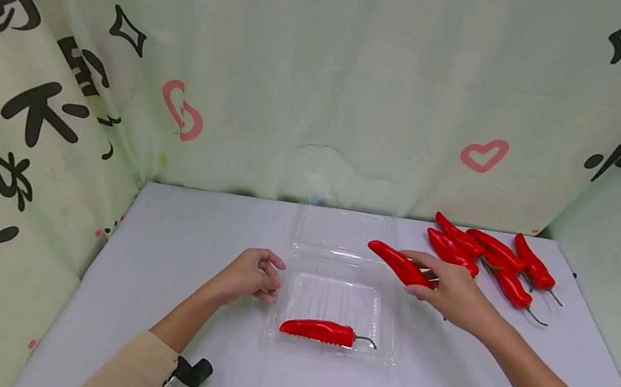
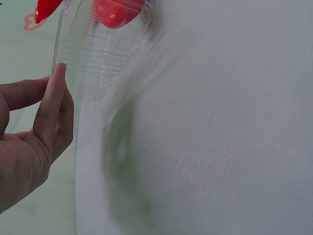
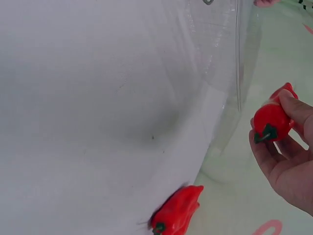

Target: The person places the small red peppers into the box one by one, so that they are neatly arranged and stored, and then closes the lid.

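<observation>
My right hand (image 1: 457, 293) holds a red chili pepper (image 1: 400, 263) between thumb and fingers, above the right side of a clear plastic box (image 1: 384, 343). In the right wrist view the pepper's green stem end (image 3: 266, 133) faces the camera. Another red pepper (image 1: 318, 330) lies inside the box along its near side, stem to the right. The box's lid (image 1: 341, 229) is folded back, away from me. Beside the box's left edge is my left hand (image 1: 254, 274), fingers loosely bent and holding nothing; whether a fingertip touches the rim cannot be told.
Several red peppers (image 1: 508, 281) lie in a loose group at the table's back right. The white table (image 1: 184, 248) ends against a pale printed curtain (image 1: 326, 100) at the back, with more curtain at both sides.
</observation>
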The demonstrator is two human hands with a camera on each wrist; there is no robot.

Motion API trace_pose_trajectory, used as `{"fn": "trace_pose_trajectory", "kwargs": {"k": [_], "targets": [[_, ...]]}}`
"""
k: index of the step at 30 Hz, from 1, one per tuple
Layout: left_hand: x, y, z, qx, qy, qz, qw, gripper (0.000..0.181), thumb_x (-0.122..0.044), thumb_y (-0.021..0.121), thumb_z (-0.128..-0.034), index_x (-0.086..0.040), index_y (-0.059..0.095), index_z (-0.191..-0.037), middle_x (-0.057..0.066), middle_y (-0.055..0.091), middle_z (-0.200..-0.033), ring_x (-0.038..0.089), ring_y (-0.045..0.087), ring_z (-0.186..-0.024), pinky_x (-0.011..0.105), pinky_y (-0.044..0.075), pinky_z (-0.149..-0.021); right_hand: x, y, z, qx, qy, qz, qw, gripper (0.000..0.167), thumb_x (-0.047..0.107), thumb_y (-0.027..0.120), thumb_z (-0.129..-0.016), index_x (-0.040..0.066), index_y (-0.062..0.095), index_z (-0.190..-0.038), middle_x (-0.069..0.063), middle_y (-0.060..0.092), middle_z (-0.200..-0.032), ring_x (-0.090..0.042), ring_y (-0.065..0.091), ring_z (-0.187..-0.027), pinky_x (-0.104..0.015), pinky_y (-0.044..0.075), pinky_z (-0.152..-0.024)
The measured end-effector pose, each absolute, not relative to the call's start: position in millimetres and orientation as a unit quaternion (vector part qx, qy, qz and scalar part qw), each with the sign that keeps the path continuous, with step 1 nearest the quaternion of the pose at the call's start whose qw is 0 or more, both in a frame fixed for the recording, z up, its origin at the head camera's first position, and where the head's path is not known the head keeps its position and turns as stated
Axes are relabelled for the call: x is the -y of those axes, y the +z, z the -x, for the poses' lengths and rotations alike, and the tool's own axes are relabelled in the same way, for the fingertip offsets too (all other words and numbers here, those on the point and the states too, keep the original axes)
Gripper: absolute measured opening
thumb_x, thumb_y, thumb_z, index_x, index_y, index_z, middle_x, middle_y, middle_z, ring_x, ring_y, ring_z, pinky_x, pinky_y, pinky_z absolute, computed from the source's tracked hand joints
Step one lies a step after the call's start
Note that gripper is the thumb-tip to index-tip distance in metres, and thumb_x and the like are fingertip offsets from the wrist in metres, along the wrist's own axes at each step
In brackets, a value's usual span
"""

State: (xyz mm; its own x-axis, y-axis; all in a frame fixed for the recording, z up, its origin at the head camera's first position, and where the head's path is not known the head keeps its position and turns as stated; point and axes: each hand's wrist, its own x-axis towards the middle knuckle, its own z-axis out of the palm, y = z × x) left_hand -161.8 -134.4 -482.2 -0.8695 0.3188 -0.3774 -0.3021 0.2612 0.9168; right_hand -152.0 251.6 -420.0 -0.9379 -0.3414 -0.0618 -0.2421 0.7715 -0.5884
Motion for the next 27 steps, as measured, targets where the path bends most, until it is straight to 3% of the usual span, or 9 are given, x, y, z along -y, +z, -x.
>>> {"fn": "trace_pose_trajectory", "kwargs": {"k": [14,22,27], "targets": [[134,-483,162,-0.755,0.604,-0.008,0.255,0.034,0.005,0.068,-0.0932,0.009,0.058,-0.126,0.014,0.06,-0.09,0.02,0.07,-0.064,0.033,0.065,-0.065,-218,-424,157,-0.919,-0.312,0.217,0.105,0.064,0.015,0.083,-0.088,0.016,0.057,-0.146,-0.009,0.071,-0.12,-0.024,0.068,-0.103,-0.03,0.064,-0.077],[135,-485,163,-0.758,0.601,-0.005,0.254,0.034,0.004,0.068,-0.0935,0.007,0.058,-0.126,0.014,0.06,-0.091,0.019,0.069,-0.064,0.032,0.065,-0.065,-201,-425,161,-0.915,-0.297,0.238,0.132,0.062,0.019,0.082,-0.089,0.022,0.058,-0.146,0.0,0.071,-0.113,-0.017,0.064,-0.097,-0.023,0.06,-0.075],[134,-485,163,-0.761,0.596,-0.003,0.255,0.033,0.003,0.069,-0.0938,0.006,0.059,-0.125,0.014,0.061,-0.091,0.019,0.07,-0.064,0.032,0.065,-0.065,-192,-428,162,-0.907,-0.298,0.257,0.148,0.059,0.018,0.08,-0.091,0.02,0.059,-0.145,0.0,0.071,-0.113,-0.015,0.062,-0.096,-0.022,0.058,-0.075]]}}
